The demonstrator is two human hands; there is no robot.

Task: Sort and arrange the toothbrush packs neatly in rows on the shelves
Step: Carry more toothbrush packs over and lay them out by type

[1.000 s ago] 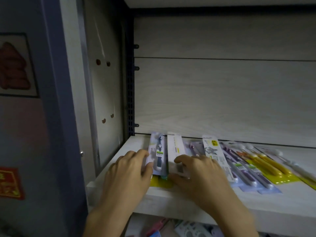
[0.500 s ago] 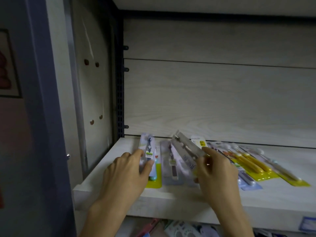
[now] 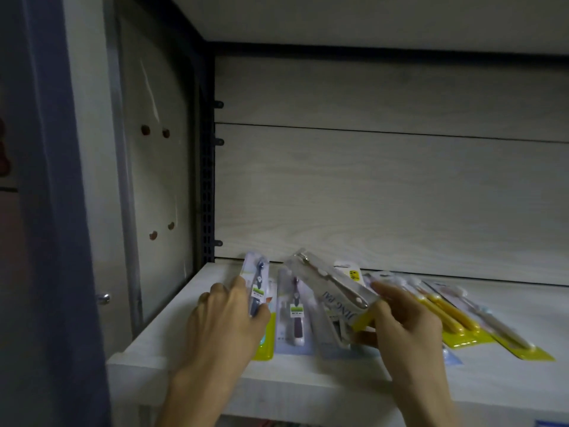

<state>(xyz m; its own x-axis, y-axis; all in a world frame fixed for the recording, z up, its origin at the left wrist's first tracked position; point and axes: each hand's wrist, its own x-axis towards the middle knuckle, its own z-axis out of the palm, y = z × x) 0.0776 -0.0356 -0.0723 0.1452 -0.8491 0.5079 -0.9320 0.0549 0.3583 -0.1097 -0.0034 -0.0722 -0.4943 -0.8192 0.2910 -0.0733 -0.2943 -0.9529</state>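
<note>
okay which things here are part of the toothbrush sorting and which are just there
Part of the job: left hand gripping the dark-brush pack; right hand holding the lifted pack; yellow packs; shelf.
Just there: side-panel holes; metal knob.

The toothbrush packs lie in a loose row on the pale wooden shelf (image 3: 308,380), handles toward its front edge. Nearest the shelf's left wall, a dark-handled pack (image 3: 258,285) is tilted up off the shelf, above a yellow-backed pack (image 3: 267,340). Just right of that a maroon-handled pack (image 3: 295,315) lies flat. Further right, a clear pack with a yellow card end (image 3: 332,285) is raised at a slant, its top pointing toward the left wall. The yellow-handled packs (image 3: 455,315) lie flat and overlapping, well right of the maroon-handled one, angled slightly.
</note>
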